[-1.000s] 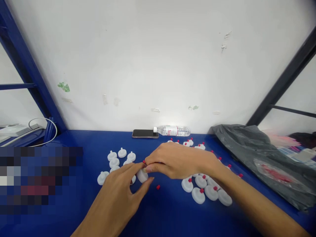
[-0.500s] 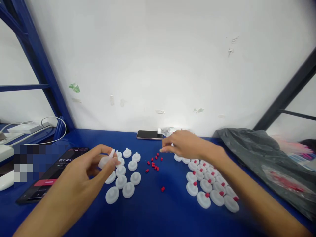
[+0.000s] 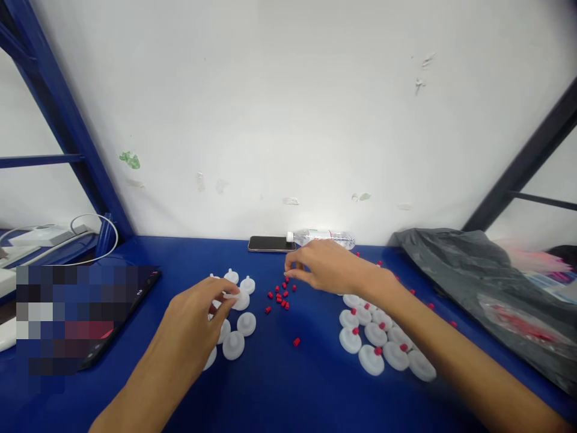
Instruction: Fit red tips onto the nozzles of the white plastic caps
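My left hand [image 3: 196, 316] pinches a white plastic disc piece with a thin nozzle [image 3: 229, 295]; its nozzle points right, and my fingers cover most of the disc. Close by lie several similar white discs [image 3: 233, 345], nozzles up, without red caps. My right hand [image 3: 318, 264] hovers over the back of a loose cluster of small red caps [image 3: 279, 299], its thumb and fingertips pinched together. Whether something sits between those fingertips is too small to make out. Under and beside my right forearm, white discs with red caps [image 3: 372, 361] stand in rows, partly hidden.
One red cap [image 3: 296, 342] lies apart, nearer the front. By the wall are a phone [image 3: 270, 243] and a clear bottle [image 3: 342, 239]. A dark grey plastic bag [image 3: 442, 264] covers the right side, with a clear packet of red pieces [image 3: 523, 325]. A dark device [image 3: 121, 319] lies left.
My left hand has moved right with its white disc piece, and the nozzle has tipped from upright to sideways. My right hand has shifted slightly left toward the red caps.
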Tool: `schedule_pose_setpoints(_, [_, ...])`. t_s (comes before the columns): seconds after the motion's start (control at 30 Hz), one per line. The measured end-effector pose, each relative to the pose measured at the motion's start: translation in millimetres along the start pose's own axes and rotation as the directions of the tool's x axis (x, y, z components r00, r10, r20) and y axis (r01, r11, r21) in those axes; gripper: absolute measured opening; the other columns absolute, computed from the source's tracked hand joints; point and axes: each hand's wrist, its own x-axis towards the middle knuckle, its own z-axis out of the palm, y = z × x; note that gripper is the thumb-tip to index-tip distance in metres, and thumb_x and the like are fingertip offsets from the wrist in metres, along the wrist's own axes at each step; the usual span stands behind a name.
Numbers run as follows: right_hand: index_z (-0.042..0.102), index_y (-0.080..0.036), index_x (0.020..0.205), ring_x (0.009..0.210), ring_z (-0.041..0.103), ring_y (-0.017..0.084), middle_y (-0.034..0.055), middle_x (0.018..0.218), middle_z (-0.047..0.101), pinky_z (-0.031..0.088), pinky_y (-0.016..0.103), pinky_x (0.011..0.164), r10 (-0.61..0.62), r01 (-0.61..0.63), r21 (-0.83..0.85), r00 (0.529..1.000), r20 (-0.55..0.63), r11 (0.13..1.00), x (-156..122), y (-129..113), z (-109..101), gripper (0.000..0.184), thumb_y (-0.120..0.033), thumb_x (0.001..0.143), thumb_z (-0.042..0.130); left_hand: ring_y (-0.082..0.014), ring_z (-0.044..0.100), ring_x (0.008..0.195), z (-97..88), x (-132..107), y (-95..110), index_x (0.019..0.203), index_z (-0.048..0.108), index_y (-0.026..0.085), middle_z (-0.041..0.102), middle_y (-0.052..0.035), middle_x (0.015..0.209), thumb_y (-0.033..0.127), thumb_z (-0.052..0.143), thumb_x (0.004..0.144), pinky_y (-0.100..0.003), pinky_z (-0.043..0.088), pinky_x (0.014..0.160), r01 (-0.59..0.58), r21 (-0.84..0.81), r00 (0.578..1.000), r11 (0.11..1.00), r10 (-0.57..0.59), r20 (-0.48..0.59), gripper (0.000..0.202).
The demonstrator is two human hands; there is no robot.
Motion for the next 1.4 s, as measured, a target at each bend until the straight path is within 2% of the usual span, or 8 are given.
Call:
schedule_pose_setpoints(0.37, [0.077,-0.022,0.101,0.074,0.070,0.018,0.0019,0.086,0.079,0.046,0.033,0.078,-0.084,0.084,0.020,0.996,-0.028,0.996,-2,-4,4,0.021,-0.030,0.103,0.058,-0.0271,0.071,0.091,7.5,3,-5,0.095,0.072,0.023,0.077,-0.0086,0.101,0.023,0.043,0.098,-0.037,0.049,0.078,-0.027,0.190,0.991,0.981,0.001,0.135,0.030])
schedule_pose_setpoints(0.67, [0.078,-0.022,0.103,0.075,0.069,0.017,0.0017,0.086,0.079,0.045,0.032,0.076,-0.069,0.068,0.043,0.997,0.025,0.997,-2,-7,3,0.022,-0.028,0.103,0.057,-0.0247,0.072,0.091,-1.0,0,-5,0.084,0.077,0.024,0.077,-0.0064,0.093,0.017,0.046,0.094,-0.031,0.048,0.075,-0.018,0.310,0.979,0.951,-0.046,0.199,0.033])
schedule_pose_setpoints(0.8, [0.077,-0.023,0.105,0.079,0.069,0.018,0.0018,0.090,0.079,0.044,0.032,0.076,-0.038,0.036,0.039,0.998,0.050,0.999,-2,-8,-1,0.021,-0.028,0.103,0.056,-0.0246,0.073,0.092,-2.2,-1,-1,0.084,0.078,0.024,0.077,-0.0068,0.093,0.016,0.046,0.094,-0.030,0.048,0.074,-0.016,0.373,0.969,0.928,-0.077,0.235,0.035])
schedule_pose_setpoints(1.0, [0.077,-0.025,0.104,0.081,0.069,0.018,0.0015,0.089,0.079,0.043,0.030,0.070,0.122,-0.127,0.014,0.973,0.196,0.992,-15,-1,-19,0.017,-0.026,0.098,0.062,-0.0298,0.069,0.111,4.2,2,2,0.107,0.079,0.023,0.077,-0.0089,0.113,0.012,0.040,0.098,-0.039,0.052,0.088,-0.041,0.395,0.942,0.918,-0.096,0.321,0.041])
schedule_pose_setpoints(1.1, [0.078,-0.024,0.098,0.073,0.069,0.018,0.0030,0.086,0.077,0.044,0.029,0.062,0.289,-0.294,-0.036,0.899,0.329,0.955,-30,0,-34,0.014,-0.033,0.094,0.069,-0.0316,0.067,0.116,4.5,2,3,0.113,0.077,0.022,0.076,-0.0093,0.119,0.018,0.039,0.099,-0.044,0.052,0.092,-0.048,0.377,0.946,0.925,-0.080,0.315,0.041])
schedule_pose_setpoints(1.23, [0.077,-0.016,0.076,0.060,0.068,0.021,0.0047,0.073,0.074,0.049,0.031,0.055,0.502,-0.495,-0.160,0.702,0.505,0.854,-42,-9,-45,0.024,-0.039,0.078,0.085,-0.0318,0.069,0.107,-1.3,-3,5,0.106,0.076,0.022,0.076,-0.0097,0.112,0.037,0.037,0.100,-0.046,0.054,0.088,-0.034,0.299,0.992,0.954,-0.003,0.124,0.043])
schedule_pose_setpoints(1.33, [0.072,-0.013,0.063,0.054,0.068,0.018,0.0030,0.066,0.073,0.056,0.033,0.059,0.535,-0.553,-0.191,0.569,0.625,0.811,-36,-19,-40,0.027,-0.032,0.072,0.089,-0.0291,0.072,0.101,-5.4,-7,9,0.102,0.075,0.025,0.076,-0.0074,0.108,0.045,0.036,0.099,-0.041,0.054,0.078,-0.062,0.233,0.995,0.971,0.079,-0.063,0.044])
schedule_pose_setpoints(1.4, [0.071,-0.012,0.060,0.055,0.070,0.018,0.0033,0.064,0.074,0.058,0.034,0.063,0.521,-0.558,-0.193,0.520,0.676,0.807,-30,-24,-34,0.024,-0.023,0.072,0.088,-0.0262,0.074,0.094,-6.7,-9,14,0.098,0.073,0.026,0.076,-0.0050,0.104,0.043,0.037,0.099,-0.037,0.053,0.073,-0.103,0.218,0.983,0.970,0.132,-0.125,0.040])
